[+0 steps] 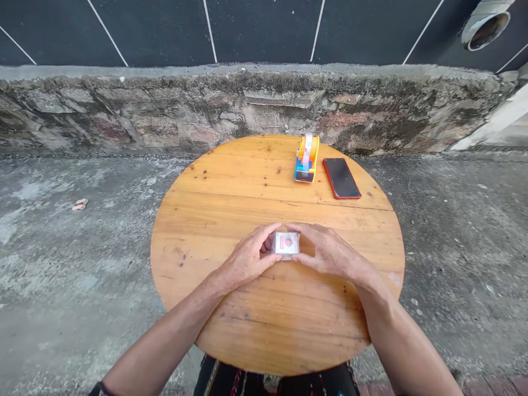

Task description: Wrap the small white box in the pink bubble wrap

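A small white box [286, 243] with a pinkish-red print on top, seemingly in clear wrap, is at the middle of the round wooden table, toward its near side. My left hand [250, 254] grips its left side, thumb at the near edge and index finger at the far edge. On the right side, my right hand [325, 250] holds it the same way, its thumb and index fingertips at the near and far corners. The box's underside is hidden, so whether it touches the table cannot be made out.
Near the far edge of the round table [231, 187] stands a yellow and blue tape dispenser [306, 159]. Right of it lies a black phone with a red edge [342, 179]. A low stone wall [264, 110] runs behind the table. Litter [80, 204] lies on the floor at left.
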`<state>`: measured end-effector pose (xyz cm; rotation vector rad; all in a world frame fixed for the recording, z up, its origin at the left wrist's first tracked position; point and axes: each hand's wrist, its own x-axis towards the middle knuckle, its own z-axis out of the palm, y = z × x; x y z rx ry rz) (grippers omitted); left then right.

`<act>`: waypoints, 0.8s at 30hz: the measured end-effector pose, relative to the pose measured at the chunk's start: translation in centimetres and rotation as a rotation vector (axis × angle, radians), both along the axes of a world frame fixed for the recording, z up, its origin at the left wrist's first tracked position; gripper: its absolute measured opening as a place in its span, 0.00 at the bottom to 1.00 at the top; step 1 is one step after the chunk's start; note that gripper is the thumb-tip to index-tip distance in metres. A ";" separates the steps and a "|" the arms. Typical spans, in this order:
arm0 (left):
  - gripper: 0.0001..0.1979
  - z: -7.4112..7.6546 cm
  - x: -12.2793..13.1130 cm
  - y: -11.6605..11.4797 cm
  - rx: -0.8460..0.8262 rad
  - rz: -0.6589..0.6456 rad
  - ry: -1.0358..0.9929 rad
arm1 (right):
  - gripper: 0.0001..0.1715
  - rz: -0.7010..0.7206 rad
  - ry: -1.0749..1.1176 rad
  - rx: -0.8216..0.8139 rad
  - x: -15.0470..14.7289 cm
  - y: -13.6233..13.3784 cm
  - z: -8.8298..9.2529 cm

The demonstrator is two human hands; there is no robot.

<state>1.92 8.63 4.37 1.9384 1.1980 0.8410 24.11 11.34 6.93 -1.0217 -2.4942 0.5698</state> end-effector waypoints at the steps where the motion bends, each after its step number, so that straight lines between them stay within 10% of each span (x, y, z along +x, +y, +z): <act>1: 0.29 0.1 0.0 0.0 -0.011 0.010 0.002 | 0.29 0.011 0.011 -0.006 0.0 0.0 0.2; 9: 0.26 0.1 0.0 0.0 -0.015 0.009 0.034 | 0.23 0.050 0.010 -0.039 -0.1 0.3 0.6; 17: 0.40 -0.2 -0.3 0.0 0.042 -0.018 0.058 | 0.41 0.041 -0.027 -0.014 1.1 0.7 -0.1; 24: 0.33 -1.0 0.0 0.0 0.155 -0.040 0.079 | 0.42 -0.025 -0.082 -0.056 1.0 0.3 -0.4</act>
